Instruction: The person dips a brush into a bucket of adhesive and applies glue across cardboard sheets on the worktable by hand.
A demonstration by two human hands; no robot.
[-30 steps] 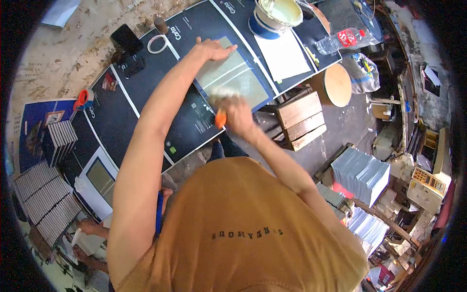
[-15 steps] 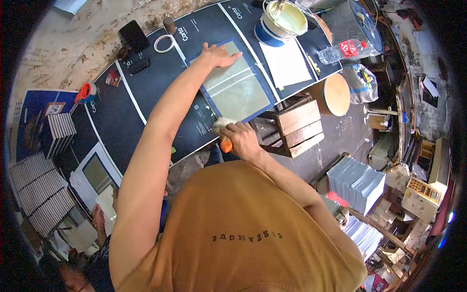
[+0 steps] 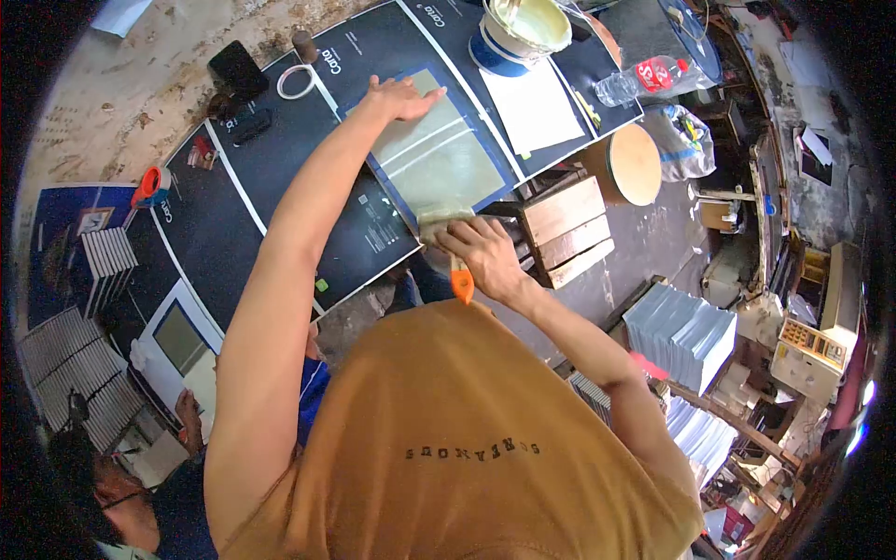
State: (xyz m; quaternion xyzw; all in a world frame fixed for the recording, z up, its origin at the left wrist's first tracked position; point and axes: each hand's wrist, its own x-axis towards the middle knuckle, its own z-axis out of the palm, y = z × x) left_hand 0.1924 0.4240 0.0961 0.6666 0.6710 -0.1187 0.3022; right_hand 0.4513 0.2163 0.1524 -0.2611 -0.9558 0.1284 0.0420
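My left hand (image 3: 401, 99) lies with fingers spread on the far end of a grey-beige sheet with blue edges (image 3: 443, 163), which has two pale stripes across it. My right hand (image 3: 481, 254) is closed round a wide brush with an orange handle end (image 3: 462, 284). Its pale bristles rest at the sheet's near end. Under the sheet is a dark table covering printed "Carta" (image 3: 308, 201).
A bucket of pale paste (image 3: 499, 58) stands by white paper (image 3: 537, 112) and a plastic bottle (image 3: 644, 79). Right of the table are a wooden stool (image 3: 567, 224) and paper stacks (image 3: 681, 336). At lower left, another person's hand (image 3: 189, 415) is near a similar blue-edged sheet (image 3: 182, 336).
The brush has moved right onto the sheet's near end, its orange handle end now pointing toward me. My left hand stays spread on the far end. The view has shifted slightly.
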